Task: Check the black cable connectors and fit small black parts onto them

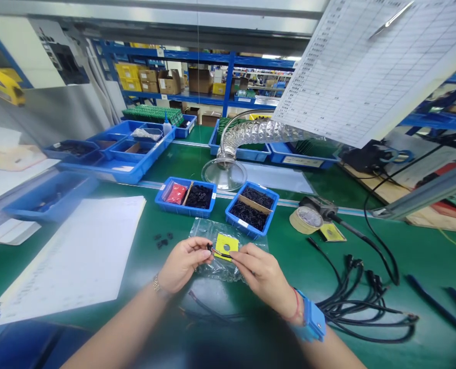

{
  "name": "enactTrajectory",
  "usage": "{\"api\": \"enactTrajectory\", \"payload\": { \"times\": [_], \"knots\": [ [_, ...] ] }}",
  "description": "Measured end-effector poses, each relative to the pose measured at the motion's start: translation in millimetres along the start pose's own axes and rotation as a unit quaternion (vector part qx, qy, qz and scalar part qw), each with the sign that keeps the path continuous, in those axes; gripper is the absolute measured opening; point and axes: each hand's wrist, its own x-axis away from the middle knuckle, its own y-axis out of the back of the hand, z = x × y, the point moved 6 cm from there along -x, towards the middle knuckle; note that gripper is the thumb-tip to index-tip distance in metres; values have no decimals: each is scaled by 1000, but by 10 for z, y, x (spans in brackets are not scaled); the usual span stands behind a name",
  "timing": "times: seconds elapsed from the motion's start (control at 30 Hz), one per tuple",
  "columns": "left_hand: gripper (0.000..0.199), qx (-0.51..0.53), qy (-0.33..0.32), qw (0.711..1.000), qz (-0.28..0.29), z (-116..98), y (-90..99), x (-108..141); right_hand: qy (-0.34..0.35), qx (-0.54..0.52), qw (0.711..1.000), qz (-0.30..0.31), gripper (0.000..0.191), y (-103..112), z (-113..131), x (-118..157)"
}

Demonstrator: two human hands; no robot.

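Observation:
My left hand pinches a small black part between thumb and fingertips. From the right, my right hand holds a thin black cable whose lighter end meets the small part. Both hands are over a clear plastic bag with a yellow square piece that has a round hole. Several loose black parts lie to the left of my left hand. Blurred thin wires lie on the green table below my hands.
Two small blue bins hold black parts; one also holds a red packet. Papers lie left. Right are coiled black cables, a soldering iron stand and a tape roll. A fume hose stands behind; a sheet hangs upper right.

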Motion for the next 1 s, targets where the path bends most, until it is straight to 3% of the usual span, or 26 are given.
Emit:
{"api": "enactTrajectory", "payload": {
  "times": [0.17,0.43,0.87,1.0],
  "knots": [
    [21,-21,5,1000,-2,-16,-16,8,7,30,999,18,22,-12,3,27],
    [20,-42,10,999,13,11,-25,25,-39,22,998,42,23,9,-31,19],
    [17,-78,4,997,20,12,-51,30,0,159,987,8,22,23,47,55],
    [18,-83,11,996,16,40,-38,28,20,159,987,-7,22,28,92,50]
  ]
}}
